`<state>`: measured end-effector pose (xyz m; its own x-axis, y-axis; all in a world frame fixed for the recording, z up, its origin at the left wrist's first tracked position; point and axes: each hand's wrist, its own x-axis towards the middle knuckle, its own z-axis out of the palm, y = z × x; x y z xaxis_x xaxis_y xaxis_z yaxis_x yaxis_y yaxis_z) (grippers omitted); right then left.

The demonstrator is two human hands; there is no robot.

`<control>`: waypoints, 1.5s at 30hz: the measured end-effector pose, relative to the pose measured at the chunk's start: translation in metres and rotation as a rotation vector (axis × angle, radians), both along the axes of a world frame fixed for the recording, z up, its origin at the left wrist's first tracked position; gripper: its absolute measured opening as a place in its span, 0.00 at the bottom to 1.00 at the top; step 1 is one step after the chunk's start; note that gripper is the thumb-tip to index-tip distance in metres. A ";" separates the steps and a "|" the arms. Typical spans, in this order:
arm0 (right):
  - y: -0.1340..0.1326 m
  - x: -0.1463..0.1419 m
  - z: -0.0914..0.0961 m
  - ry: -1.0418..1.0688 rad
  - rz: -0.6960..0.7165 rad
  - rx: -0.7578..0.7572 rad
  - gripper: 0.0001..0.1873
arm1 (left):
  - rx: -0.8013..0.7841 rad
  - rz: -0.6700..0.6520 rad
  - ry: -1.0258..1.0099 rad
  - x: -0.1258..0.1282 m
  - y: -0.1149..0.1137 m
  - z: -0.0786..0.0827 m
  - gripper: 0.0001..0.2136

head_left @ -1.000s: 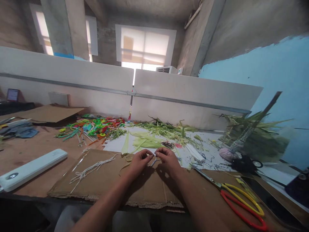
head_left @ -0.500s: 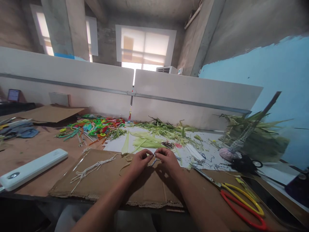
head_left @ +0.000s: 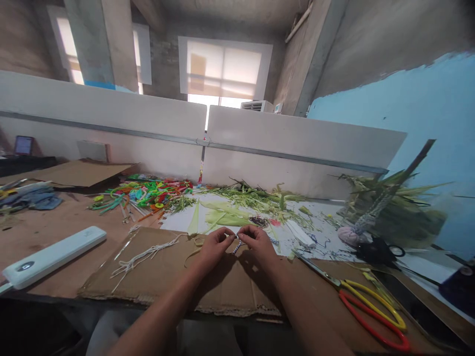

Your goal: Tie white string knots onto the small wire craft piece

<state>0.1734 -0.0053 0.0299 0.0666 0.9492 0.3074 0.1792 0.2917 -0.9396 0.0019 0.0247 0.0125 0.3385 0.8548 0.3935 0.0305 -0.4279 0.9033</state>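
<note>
A: Surface?
B: Cardboard sheet nearest you on the brown bench, green leaves behind, white partition beyond.
A: Grip?
B: Your left hand and right hand are pinched on the small twisted cord above the cardboard; its long axis slants down-left.

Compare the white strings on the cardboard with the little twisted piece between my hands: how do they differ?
The white strings lie loose and spread out on the cardboard, untouched; the twisted piece is pinched between the left hand and right hand. The strings are long and plain white; the piece is short, with blue and white bands. Both are thin and sit over the same cardboard.
</note>
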 end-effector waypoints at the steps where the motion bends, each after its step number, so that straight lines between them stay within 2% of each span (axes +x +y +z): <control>1: 0.000 0.000 0.000 -0.003 -0.002 0.000 0.12 | 0.002 0.006 0.002 0.000 0.000 0.000 0.13; 6: 0.002 0.002 -0.002 -0.013 -0.028 -0.004 0.16 | 0.015 0.047 0.014 0.000 -0.001 0.002 0.12; 15: 0.003 0.000 -0.006 -0.046 -0.018 0.020 0.13 | 0.044 0.101 0.059 0.001 -0.003 0.001 0.11; 45: 0.003 0.000 -0.006 -0.047 -0.039 0.012 0.12 | 0.059 0.093 0.104 0.001 -0.005 0.002 0.13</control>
